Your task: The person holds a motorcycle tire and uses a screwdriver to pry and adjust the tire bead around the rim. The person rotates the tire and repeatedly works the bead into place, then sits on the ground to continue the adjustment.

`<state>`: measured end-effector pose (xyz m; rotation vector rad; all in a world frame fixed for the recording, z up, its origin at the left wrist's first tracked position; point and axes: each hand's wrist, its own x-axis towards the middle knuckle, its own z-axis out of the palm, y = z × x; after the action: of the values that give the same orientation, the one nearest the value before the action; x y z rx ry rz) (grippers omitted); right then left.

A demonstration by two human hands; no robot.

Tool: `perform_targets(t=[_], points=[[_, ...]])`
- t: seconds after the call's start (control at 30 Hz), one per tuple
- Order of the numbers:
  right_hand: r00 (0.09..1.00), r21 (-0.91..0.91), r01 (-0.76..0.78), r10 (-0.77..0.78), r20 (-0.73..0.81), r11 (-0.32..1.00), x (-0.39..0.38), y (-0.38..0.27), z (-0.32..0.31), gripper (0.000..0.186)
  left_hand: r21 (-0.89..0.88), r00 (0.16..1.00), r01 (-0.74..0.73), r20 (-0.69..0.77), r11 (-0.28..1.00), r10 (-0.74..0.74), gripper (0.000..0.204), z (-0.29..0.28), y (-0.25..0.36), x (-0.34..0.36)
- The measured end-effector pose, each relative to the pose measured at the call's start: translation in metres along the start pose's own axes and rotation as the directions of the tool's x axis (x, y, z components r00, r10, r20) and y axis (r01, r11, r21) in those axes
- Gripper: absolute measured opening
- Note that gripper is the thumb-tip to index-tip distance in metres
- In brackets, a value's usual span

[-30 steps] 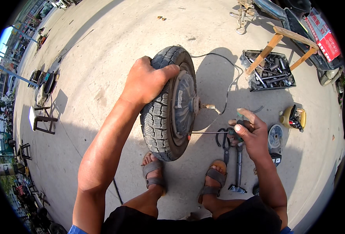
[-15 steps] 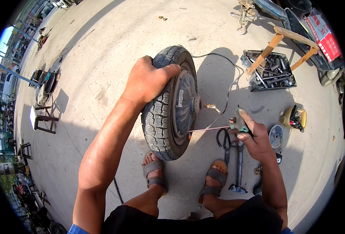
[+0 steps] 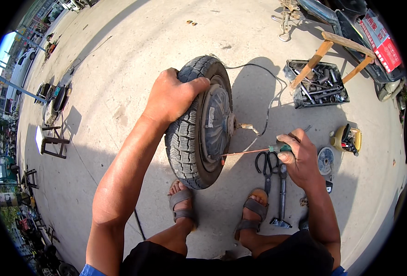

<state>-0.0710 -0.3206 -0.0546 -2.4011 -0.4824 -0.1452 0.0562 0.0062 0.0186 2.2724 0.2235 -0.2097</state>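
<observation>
A wheel with a black knobbly tyre [image 3: 183,138] and a grey hub [image 3: 216,117] stands upright on the ground before my feet. My left hand [image 3: 173,94] is closed over its upper left side, thumb across the sidewall toward the rim. In my right hand [image 3: 300,156] is a screwdriver [image 3: 277,148] with a green handle, gripped between thumb and fingers. Its long, thin, reddish shaft reaches left to the lower rim, beside a small red piece [image 3: 222,161]. The contact of the tip is too small to make out. A short axle and cable stick out of the hub.
Shears [image 3: 267,172] and a hammer-like tool [image 3: 283,193] lie near my right foot. Beyond my right hand are a cut-open yellow container [image 3: 346,139], a round disc [image 3: 326,160] and a black crate of tools [image 3: 323,85] under a wooden frame [image 3: 348,42]. A stool [image 3: 51,140] stands left.
My right hand has closed its fingers more around the screwdriver handle, which has turned into line with the shaft. The wheel has shifted slightly left with my left hand on it.
</observation>
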Motion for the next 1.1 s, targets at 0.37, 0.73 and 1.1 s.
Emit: perform_targets(t=[0.37,0.73,1.1], points=[[0.996,0.009,0.077,-0.077,-0.053,0.997,-0.016,-0.002,0.006,0.047,0.023,0.998,-0.032,-0.045,0.999,0.033,0.066,0.002,-0.003,0.001],[0.841,0.444,-0.539,0.478,0.251,0.716,-0.003,0.0,0.014,0.051,0.021,0.998,-0.05,-0.04,0.999,0.05,0.066,0.006,0.0,0.001],[0.751,0.819,-0.573,0.388,0.534,-0.019,-0.015,0.01,0.0,0.056,-0.025,1.0,-0.027,-0.004,0.999,0.027,0.075,0.004,0.008,-0.002]])
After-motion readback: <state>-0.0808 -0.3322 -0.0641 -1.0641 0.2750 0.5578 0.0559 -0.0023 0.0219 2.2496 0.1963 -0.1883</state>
